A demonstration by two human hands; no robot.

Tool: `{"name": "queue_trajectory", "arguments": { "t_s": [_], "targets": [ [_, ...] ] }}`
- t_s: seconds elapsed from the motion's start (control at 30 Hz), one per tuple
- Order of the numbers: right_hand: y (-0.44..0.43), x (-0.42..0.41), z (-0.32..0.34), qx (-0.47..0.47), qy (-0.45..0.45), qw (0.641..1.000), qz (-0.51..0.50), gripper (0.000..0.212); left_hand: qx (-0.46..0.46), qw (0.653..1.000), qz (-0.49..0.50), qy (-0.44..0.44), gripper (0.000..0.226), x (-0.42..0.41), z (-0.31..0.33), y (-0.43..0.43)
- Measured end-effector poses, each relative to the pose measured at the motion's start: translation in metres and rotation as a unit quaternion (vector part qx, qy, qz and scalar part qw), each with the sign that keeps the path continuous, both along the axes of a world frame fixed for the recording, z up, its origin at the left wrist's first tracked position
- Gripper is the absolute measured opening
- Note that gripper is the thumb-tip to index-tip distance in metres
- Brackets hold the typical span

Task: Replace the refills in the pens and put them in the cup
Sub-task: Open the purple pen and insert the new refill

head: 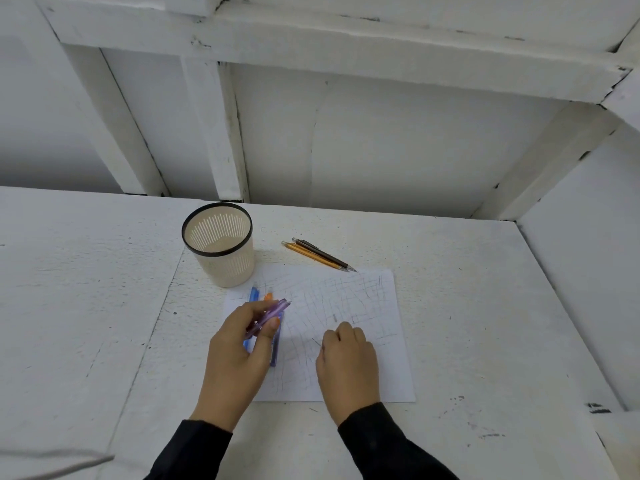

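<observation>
Left hand [239,344]: fingers clasped round a translucent purple plastic pen [277,308], held over a scribbled white paper sheet [367,299]. Right hand [348,362]: fingers curled onto the sheet; grasp cannot be told. Beige slotted plastic cup [228,268], black rim: upright on the white desk [86,289], beside the sheet's far left corner. Slim orange pen [315,257] and slim dark pen [325,255]: side by side beyond the sheet.

Head camera looks down, seemingly close, at table [450,306].
</observation>
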State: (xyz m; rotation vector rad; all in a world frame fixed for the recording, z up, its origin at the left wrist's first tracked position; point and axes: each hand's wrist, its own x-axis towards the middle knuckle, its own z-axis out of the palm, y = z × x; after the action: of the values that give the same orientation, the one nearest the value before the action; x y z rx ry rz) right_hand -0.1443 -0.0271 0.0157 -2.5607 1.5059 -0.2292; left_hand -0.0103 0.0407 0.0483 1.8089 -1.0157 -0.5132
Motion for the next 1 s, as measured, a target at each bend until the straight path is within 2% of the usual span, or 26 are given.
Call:
{"name": "queue_trajectory", "arguments": {
  "t_s": [0.1, 0.17, 0.2, 0.23, 0.27, 0.3, 0.37, 0.4, 0.43, 0.47, 0.83, 1.0],
  "targets": [
    [0.002, 0.001, -0.005, -0.004, -0.007, 1.000, 0.012, 0.035, -0.001, 1.000, -0.003, 0.023, 0.018, -0.004, 0.002, 0.000],
    [-0.002, -0.001, -0.004, 0.024, -0.040, 0.999, 0.012, 0.021, -0.001, 0.999, -0.009, 0.045, 0.017, -0.006, 0.003, 0.001],
    [-0.005, -0.003, -0.002, 0.063, -0.089, 0.994, 0.013, 0.010, -0.002, 0.998, -0.015, 0.055, 0.017, -0.007, 0.003, 0.001],
    [-0.009, -0.005, 0.004, 0.139, -0.177, 0.974, -0.002, 0.001, -0.001, 0.998, -0.021, 0.063, 0.017, -0.007, 0.003, 0.001],
    [-0.010, -0.005, 0.017, 0.233, -0.271, 0.934, -0.027, 0.005, 0.001, 0.997, -0.027, 0.069, 0.018, -0.008, 0.002, 0.001],
    [-0.012, -0.004, 0.031, 0.314, -0.368, 0.874, -0.051, 0.007, 0.004, 0.997, -0.033, 0.076, 0.019, -0.009, 0.001, 0.001],
    [-0.014, -0.003, 0.056, 0.417, -0.549, 0.718, -0.096, 0.007, 0.011, 0.994, -0.042, 0.095, 0.022, -0.011, -0.001, 0.000],
    [-0.015, -0.002, 0.065, 0.446, -0.606, 0.650, -0.106, 0.008, 0.012, 0.993, -0.048, 0.106, 0.022, -0.013, 0.000, 0.000],
    [-0.016, -0.002, 0.071, 0.459, -0.637, 0.610, -0.109, 0.009, 0.009, 0.992, -0.055, 0.114, 0.021, -0.015, 0.001, -0.001],
    [-0.017, -0.001, 0.076, 0.463, -0.649, 0.594, -0.107, 0.009, 0.005, 0.991, -0.062, 0.118, 0.019, -0.016, 0.003, -0.001],
    [-0.013, 0.004, 0.085, 0.440, -0.643, 0.622, -0.074, 0.012, -0.002, 0.988, -0.078, 0.132, 0.024, -0.022, 0.009, -0.001],
    [-0.015, 0.002, 0.083, 0.443, -0.657, 0.606, -0.072, 0.013, 0.005, 0.988, -0.083, 0.128, 0.024, -0.021, 0.008, -0.002]
  ]
}}
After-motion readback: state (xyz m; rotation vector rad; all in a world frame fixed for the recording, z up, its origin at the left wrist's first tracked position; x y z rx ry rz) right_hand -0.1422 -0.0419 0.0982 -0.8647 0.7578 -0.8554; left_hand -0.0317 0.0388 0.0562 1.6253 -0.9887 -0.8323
